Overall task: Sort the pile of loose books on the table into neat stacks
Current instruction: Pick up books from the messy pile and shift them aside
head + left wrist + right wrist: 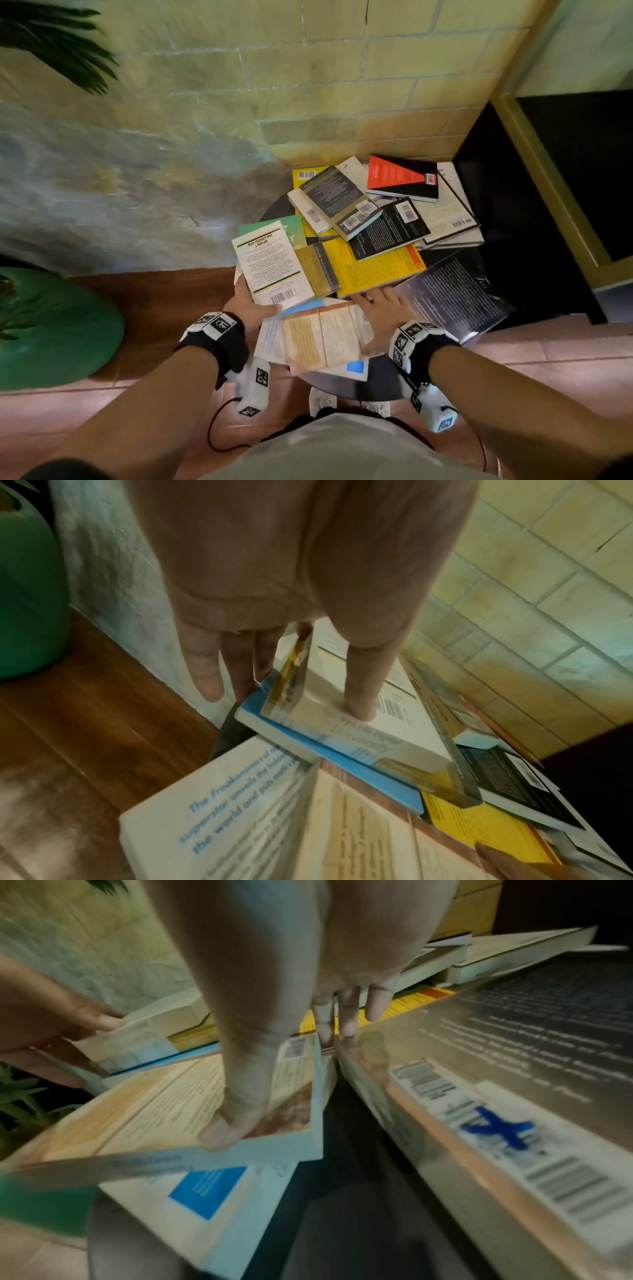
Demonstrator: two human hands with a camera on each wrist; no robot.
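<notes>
From the head view, the pile of loose paperback books (373, 236) sprawls across a small round dark table (342, 383) against the far brick wall, covers overlapping at every angle, so no neat stack exists yet. The left hand (250, 308) grips the near edge of a white paperback with a green-trimmed back cover and barcode (272, 263) at the left of the pile, and the right hand (380, 308) lies on the right edge of a tan-and-cream paperback (322, 337) nearest the person. In the left wrist view, the thumb (363, 696) presses on top of the white paperback beside its barcode while the other fingers reach down its left side, a hold around that book, which lies on a blue-edged book (342, 761). In the right wrist view, the thumb (222, 1131) pins the near corner of the tan-and-cream paperback and the fingers (346, 1015) curl over its far edge, a pinch across the cover; just right lies a large glossy dark book with a barcode sticker (514, 1069). These paperbacks look light and bendy, with slick covers likely to slide, so each is best taken by the spine or across its width, thumb above and fingers beneath.
</notes>
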